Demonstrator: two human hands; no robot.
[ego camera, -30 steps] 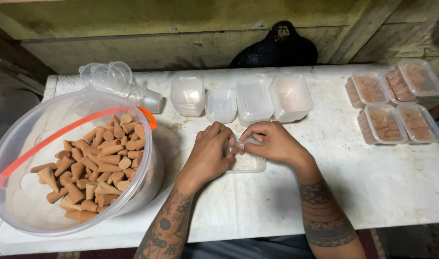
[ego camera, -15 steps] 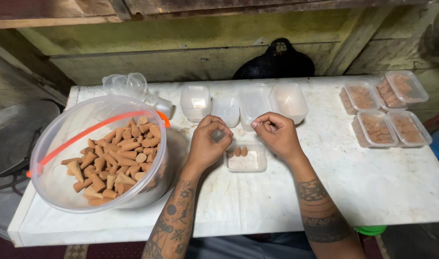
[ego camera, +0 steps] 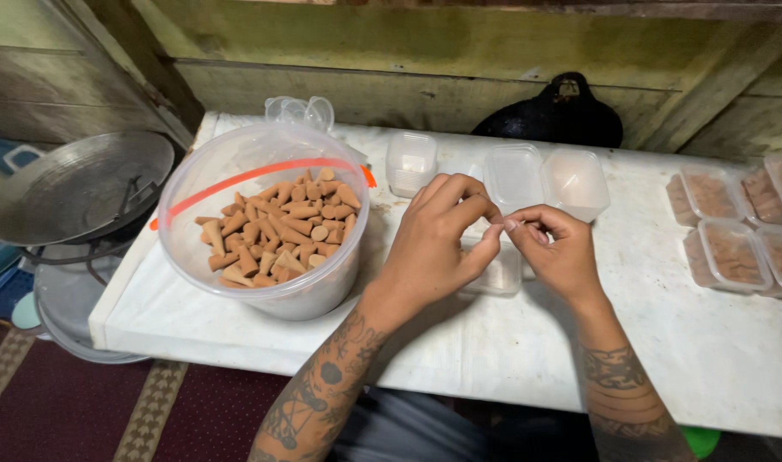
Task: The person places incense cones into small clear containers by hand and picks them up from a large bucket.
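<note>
My left hand (ego camera: 438,244) and my right hand (ego camera: 562,252) hover over a white table (ego camera: 459,342), their fingertips pinched together and touching each other. I see nothing between the fingers. Just below them lies a small clear plastic container (ego camera: 504,278), mostly hidden by my left hand. Left of my left hand stands a large clear bucket (ego camera: 228,162) with an orange handle, holding several brown cones (ego camera: 280,231).
Stacks of empty clear containers (ego camera: 410,162) (ego camera: 545,178) line the table's back. Lidded containers filled with cones (ego camera: 724,252) sit at the right edge. Clear cups (ego camera: 301,111) lie behind the bucket. A black bag (ego camera: 566,111) leans on the wall; a metal pan (ego camera: 79,184) stands left of the table.
My hands have risen off the small container, parted, then brought their fingertips together above it. The view has swung left, bringing the metal pan and floor into sight.
</note>
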